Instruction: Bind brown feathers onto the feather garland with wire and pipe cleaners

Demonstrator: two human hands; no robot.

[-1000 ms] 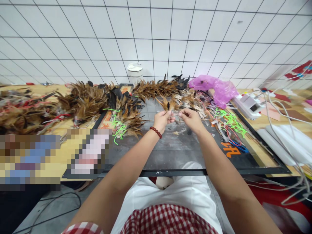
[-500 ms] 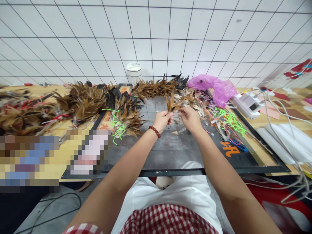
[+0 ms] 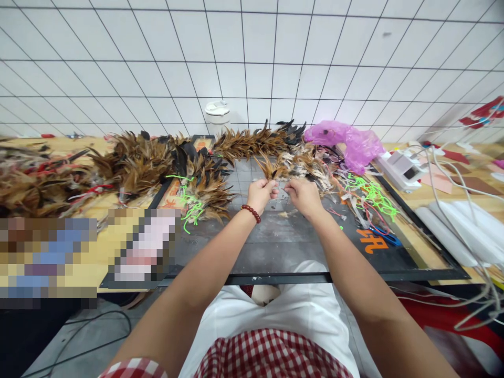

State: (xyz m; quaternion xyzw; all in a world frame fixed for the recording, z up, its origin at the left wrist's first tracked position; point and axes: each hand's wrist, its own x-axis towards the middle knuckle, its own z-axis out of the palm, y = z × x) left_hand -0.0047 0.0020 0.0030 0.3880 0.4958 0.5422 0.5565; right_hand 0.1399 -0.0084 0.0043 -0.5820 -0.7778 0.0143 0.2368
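Observation:
My left hand [image 3: 260,196], with a red bead bracelet [image 3: 251,213] at the wrist, pinches a small tuft of brown feathers [image 3: 270,169] that fans upward. Just to its right, a small gap away, my right hand [image 3: 303,196] has thumb and fingers pressed together; what lies between them, if anything, is too small to make out. Beyond both hands a heap of loose pale and brown feathers [image 3: 315,168] rests on the dark glassy board [image 3: 283,241]. A brown and black feather bundle [image 3: 207,184] with green cords [image 3: 192,210] lies to the left.
A feather garland [image 3: 252,143] runs along the back before a lidded white cup [image 3: 217,116]. Right of it are a pink plastic bag [image 3: 346,140], tangled green cords [image 3: 372,195], blue-handled scissors [image 3: 388,237], a white device [image 3: 400,169] and loose cables. More feather bundles [image 3: 134,163] cover the left side.
The feather tuft in my left hand has tipped to the left. My right hand has shifted slightly left and down, its fingers more bent.

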